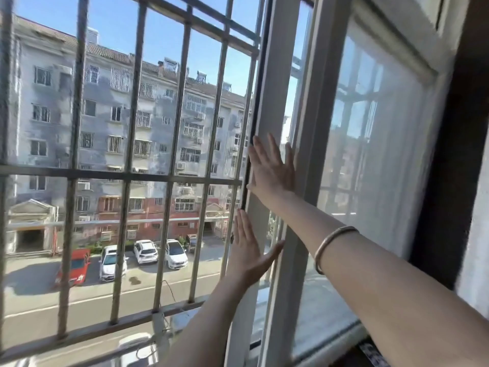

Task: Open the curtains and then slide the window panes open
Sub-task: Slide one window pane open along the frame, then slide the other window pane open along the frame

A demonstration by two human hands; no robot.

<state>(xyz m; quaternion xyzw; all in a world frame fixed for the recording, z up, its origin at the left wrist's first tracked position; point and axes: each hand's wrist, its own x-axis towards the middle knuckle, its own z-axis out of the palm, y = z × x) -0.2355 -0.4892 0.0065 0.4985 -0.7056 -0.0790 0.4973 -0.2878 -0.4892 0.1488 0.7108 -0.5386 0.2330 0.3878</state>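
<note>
A grey metal security grille stood outside; beyond it were a weathered grey apartment block, parked cars and clear blue sky.

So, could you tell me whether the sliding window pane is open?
Open: the pane sits right, and left of it only bars stand before the street.

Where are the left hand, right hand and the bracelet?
left hand (247, 254): head view, back of the hand.
right hand (270, 168): head view, back of the hand.
bracelet (334, 241): head view, band across the right forearm.
</note>
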